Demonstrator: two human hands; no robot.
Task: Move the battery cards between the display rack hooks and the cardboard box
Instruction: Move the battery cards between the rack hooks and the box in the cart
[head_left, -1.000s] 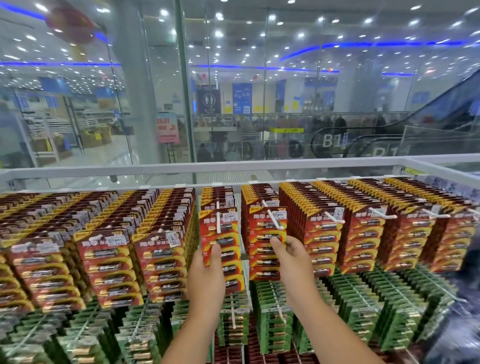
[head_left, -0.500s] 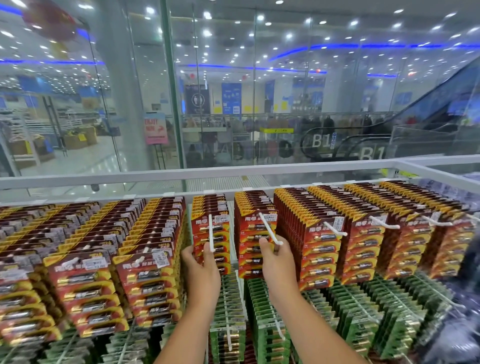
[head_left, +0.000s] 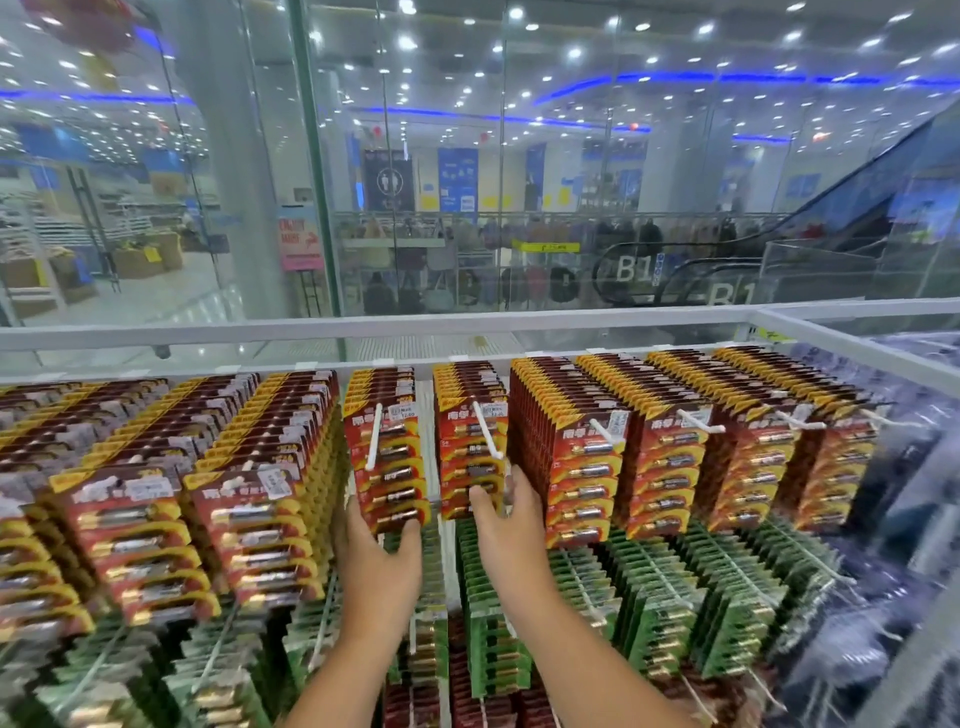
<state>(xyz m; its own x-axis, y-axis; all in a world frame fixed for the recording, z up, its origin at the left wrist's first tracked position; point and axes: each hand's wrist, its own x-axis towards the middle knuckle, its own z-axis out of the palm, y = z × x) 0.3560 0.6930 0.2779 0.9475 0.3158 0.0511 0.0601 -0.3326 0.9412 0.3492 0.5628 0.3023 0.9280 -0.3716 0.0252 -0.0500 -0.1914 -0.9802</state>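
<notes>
Here the left hand grips the bottom of one stack of red battery cards hanging on a white hook, thumb on the front. The right hand pinches the lower edge of the neighbouring stack likewise.

Your left hand now grips the bottom edge of its stack of red battery cards, having slid down from the card face. Your right hand likewise sits lower on the neighbouring stack.
</notes>
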